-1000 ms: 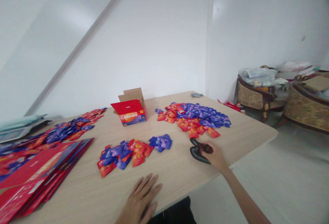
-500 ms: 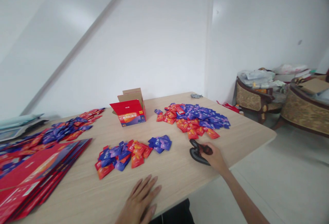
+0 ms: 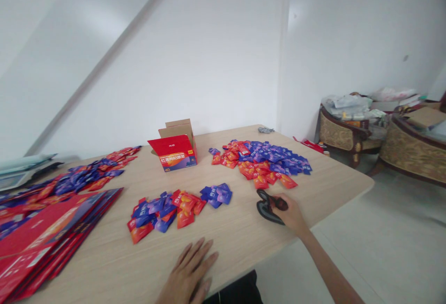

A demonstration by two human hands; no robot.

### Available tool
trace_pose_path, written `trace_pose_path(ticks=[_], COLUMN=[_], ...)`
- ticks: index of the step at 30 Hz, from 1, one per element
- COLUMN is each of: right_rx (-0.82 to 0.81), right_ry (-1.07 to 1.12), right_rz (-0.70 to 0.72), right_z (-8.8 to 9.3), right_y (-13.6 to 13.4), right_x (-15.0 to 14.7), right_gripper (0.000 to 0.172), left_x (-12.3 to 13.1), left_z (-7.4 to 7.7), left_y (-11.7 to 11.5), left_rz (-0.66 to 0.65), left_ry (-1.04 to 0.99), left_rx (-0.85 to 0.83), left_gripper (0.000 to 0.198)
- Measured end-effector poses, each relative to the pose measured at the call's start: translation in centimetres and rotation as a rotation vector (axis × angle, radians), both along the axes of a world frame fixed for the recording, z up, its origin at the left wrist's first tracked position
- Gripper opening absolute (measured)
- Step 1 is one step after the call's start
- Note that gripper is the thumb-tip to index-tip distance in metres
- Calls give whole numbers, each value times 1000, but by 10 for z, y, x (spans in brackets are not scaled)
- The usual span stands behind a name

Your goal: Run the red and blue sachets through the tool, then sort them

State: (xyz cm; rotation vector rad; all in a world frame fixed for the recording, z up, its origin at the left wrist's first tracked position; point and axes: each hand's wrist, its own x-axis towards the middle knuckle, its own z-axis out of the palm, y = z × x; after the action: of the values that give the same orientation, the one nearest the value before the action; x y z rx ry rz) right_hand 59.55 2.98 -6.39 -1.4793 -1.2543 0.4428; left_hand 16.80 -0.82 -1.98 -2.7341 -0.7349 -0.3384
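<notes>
My right hand (image 3: 290, 212) lies on the wooden table (image 3: 244, 239) with its fingers curled around a black looped object (image 3: 266, 205), probably scissor handles. My left hand (image 3: 190, 270) rests flat near the table's front edge, fingers stretched out, holding nothing. Just beyond my left hand sits a small heap of red and blue sachets (image 3: 174, 207). A larger heap of the same sachets (image 3: 263, 159) lies behind my right hand. An open red carton (image 3: 176, 149) stands at the middle back.
A stack of flattened red cartons (image 3: 52, 232) fills the left side, with more sachets (image 3: 83, 176) behind it. A small grey item (image 3: 265, 129) lies at the far table corner. Cluttered armchairs (image 3: 383, 129) stand on the right across open floor.
The view has shifted slightly. Both hands stay where they were.
</notes>
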Motion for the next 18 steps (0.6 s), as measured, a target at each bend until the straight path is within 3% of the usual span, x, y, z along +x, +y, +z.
trace_pose_path(ticks=[5, 18], right_rx=[4, 5], right_ry=[-5, -6], right_rz=[-1, 4], right_z=[1, 1], right_y=[-1, 0], right_x=[-1, 0], right_gripper=[29, 29], left_x=[0, 3], left_z=[0, 3], left_y=[0, -1], left_rz=[-11, 31], left_ry=[-61, 7], left_rx=[-34, 30], left_gripper=[57, 58])
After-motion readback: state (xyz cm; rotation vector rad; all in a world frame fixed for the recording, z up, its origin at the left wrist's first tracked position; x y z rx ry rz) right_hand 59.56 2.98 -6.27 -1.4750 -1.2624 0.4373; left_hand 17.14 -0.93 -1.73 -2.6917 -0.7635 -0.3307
